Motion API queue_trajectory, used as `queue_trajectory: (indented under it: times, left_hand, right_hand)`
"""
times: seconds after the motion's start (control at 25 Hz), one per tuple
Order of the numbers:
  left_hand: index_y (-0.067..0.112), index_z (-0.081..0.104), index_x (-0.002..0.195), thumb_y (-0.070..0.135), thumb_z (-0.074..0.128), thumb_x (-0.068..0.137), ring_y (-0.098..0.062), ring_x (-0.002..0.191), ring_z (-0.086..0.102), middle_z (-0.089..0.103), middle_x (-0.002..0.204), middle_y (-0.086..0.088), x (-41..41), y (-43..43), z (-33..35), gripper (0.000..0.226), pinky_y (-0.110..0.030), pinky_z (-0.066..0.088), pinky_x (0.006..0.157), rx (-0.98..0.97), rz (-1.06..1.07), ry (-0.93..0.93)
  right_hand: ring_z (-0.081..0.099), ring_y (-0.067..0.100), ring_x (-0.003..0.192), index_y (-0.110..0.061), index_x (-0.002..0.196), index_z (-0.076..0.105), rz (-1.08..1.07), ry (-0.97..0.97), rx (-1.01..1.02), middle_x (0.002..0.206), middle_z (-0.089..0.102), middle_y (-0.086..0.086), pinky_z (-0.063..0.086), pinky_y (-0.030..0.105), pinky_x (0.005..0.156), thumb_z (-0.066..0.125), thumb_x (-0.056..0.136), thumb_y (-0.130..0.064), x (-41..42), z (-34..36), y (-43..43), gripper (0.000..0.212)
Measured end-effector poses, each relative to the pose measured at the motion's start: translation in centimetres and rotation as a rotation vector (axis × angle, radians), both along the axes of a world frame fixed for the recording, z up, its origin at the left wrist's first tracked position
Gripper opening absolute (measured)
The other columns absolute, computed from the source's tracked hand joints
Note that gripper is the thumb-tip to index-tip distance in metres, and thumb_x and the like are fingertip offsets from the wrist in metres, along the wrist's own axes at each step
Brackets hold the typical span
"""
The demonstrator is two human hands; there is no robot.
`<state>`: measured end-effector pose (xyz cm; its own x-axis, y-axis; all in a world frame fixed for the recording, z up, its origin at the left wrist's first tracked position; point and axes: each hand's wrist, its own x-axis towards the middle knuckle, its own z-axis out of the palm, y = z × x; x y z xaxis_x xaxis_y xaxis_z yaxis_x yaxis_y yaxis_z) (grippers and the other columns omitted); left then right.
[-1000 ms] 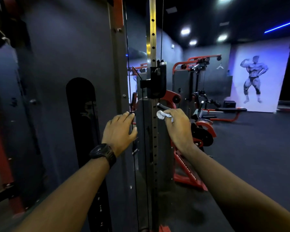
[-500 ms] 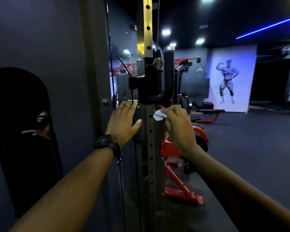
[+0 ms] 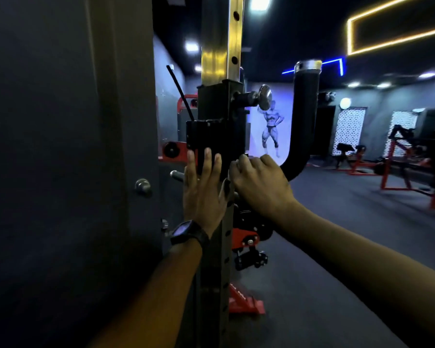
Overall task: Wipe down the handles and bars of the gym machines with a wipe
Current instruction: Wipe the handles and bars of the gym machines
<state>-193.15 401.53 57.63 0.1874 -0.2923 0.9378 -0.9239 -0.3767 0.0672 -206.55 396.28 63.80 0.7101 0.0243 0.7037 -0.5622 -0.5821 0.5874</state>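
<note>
On the far left stands a dark panel with a round knob [image 3: 142,185]. Next to it the left hand [image 3: 204,187], with a watch [image 3: 186,231] on the wrist, lies flat on the upright post [image 3: 221,41]. Its fingers are straight and apart, and the tips now reach the lower edge of the black carriage [image 3: 219,126]; half a second ago they were lower. The right hand [image 3: 259,184] has also gone up. Its fingers are now curled over the bend of the curved handle [image 3: 305,116], which leaves the carriage to the right and rises upright. The white wipe showed at these fingertips before. Now I cannot see it, and I judge that it is pressed under the palm against the handle. So the wiping has probably passed from the post to the handle itself. Further right are a mural [image 3: 271,129] of a bodybuilder and red machines [image 3: 412,156]. I can read no brand, label or writing anywhere.
</note>
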Motion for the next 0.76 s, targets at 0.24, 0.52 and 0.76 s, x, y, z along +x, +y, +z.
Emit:
queue_trajectory:
  times: [0.24, 0.52, 0.76]
  left_hand:
    - [0.012, 0.026, 0.148, 0.041, 0.037, 0.095, -0.031, 0.147, 0.007, 0.029, 0.156, -0.010, 1.5, -2.0, -1.1, 0.062, -0.043, 0.000, 0.120, -0.081, 0.059, -0.111]
    - [0.011, 0.024, 0.150, 0.046, 0.016, 0.105, -0.022, 0.144, 0.023, 0.029, 0.156, -0.007, 2.1, -2.5, -1.9, 0.058, -0.043, 0.006, 0.119, -0.096, 0.030, -0.104]
    - [0.014, 0.025, 0.150, 0.045, 0.011, 0.105, -0.022, 0.143, 0.024, 0.036, 0.154, -0.005, 1.8, -3.0, -2.0, 0.057, -0.045, 0.005, 0.118, -0.108, 0.064, -0.084]
  right_hand:
    - [0.066, 0.026, 0.063, -0.007, 0.088, 0.072, -0.075, 0.045, -0.108, 0.082, 0.070, 0.014, 0.048, 0.029, 0.054, 0.059, 0.081, -0.021, -0.5, 0.3, 0.7, 0.020]
    - [0.067, 0.030, 0.071, 0.000, 0.096, 0.072, 0.003, 0.140, -0.178, 0.089, 0.070, 0.021, 0.052, 0.032, 0.059, 0.036, 0.090, -0.016, -2.9, -0.1, 0.6, 0.040]
    - [0.064, 0.031, 0.080, 0.006, 0.106, 0.066, 0.038, 0.239, -0.278, 0.096, 0.066, 0.021, 0.055, 0.038, 0.069, 0.022, 0.091, 0.002, -5.5, 0.1, 0.1, 0.046]
